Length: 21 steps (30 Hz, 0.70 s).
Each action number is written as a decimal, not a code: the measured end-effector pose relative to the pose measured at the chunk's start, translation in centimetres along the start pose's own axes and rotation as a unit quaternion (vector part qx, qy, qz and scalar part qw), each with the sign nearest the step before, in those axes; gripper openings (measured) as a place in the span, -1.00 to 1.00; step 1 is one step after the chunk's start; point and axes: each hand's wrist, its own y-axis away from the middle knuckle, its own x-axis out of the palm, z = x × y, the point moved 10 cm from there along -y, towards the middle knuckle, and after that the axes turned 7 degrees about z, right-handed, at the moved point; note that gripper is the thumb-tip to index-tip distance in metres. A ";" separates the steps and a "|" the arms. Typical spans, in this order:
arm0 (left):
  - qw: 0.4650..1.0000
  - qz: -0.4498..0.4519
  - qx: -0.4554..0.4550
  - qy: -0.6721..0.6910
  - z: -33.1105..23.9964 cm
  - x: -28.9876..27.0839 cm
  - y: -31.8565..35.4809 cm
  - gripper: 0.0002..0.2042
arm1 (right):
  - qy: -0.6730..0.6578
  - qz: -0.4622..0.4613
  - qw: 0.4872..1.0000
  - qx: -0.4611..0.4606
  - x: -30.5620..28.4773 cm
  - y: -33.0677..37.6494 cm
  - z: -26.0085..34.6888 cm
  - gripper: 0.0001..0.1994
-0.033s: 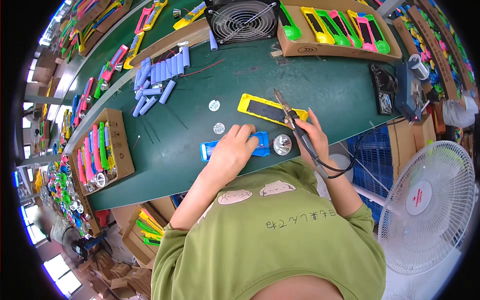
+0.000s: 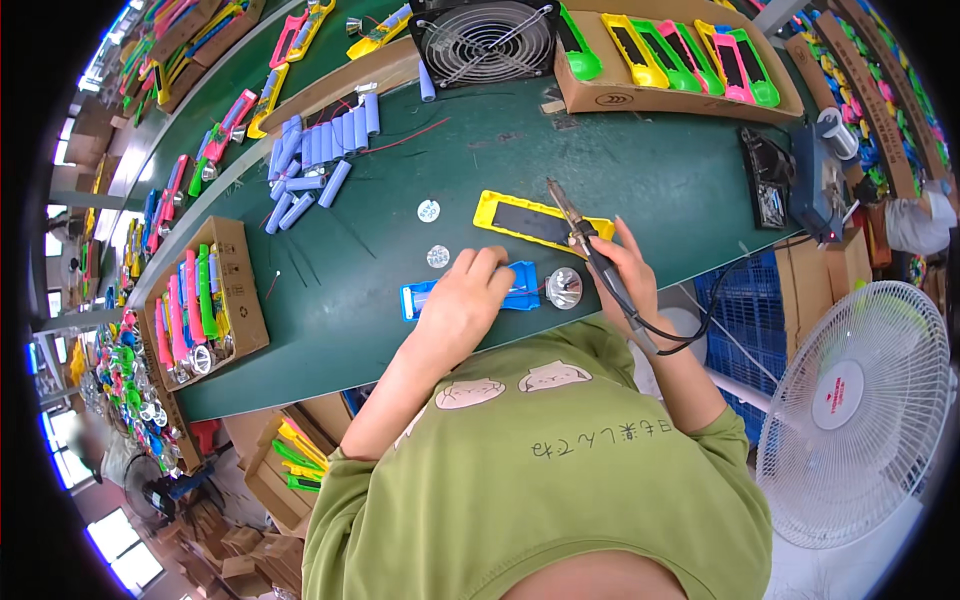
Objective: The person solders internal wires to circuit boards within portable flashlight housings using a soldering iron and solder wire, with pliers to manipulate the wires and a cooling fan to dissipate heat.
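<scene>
— What is under the hands?

— A blue casing (image 2: 470, 292) lies flat on the green counter (image 2: 640, 170), just in front of the person's chest. The left hand (image 2: 470, 295) rests on top of it, fingers curled down onto its middle, so only its two ends show.

— And the other hand?

— The right hand (image 2: 622, 270) is closed around the handle of a soldering iron (image 2: 590, 250), held like a pen; its tip points up and away, over the near end of a yellow casing (image 2: 540, 222) that lies just beyond the blue one. A black cord (image 2: 690, 335) loops from the handle back past the wrist.

— Anything between the hands?

— A shiny silver reflector cup (image 2: 564, 288), just beside the right end of the blue casing. Two small round discs (image 2: 437, 256) sit on the counter farther out, to the left.

— Farther still?

— A heap of pale blue cylinders (image 2: 315, 160) at the counter's far left, a black fan (image 2: 485, 42) at the far edge, and a cardboard box (image 2: 640, 100) of green, yellow and pink casings beside it. Another cardboard box (image 2: 245, 300) at the left edge holds more coloured parts. A white floor fan (image 2: 850, 410) stands to the person's right.
</scene>
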 end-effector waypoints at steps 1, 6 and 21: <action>0.999 -0.044 -0.017 0.017 0.6 -0.3 0.3 -0.82 | 0.000 -0.001 1.000 0.001 -0.1 0.0 0.1 -0.66; 0.890 -0.289 -0.154 0.317 5.7 -0.4 4.1 -0.89 | -0.170 0.094 0.980 0.034 1.1 0.1 -0.2 -0.66; 0.994 -0.079 -0.072 0.017 4.8 -3.2 0.4 -0.92 | -0.317 -0.059 0.923 0.211 1.0 -0.3 -1.2 -0.85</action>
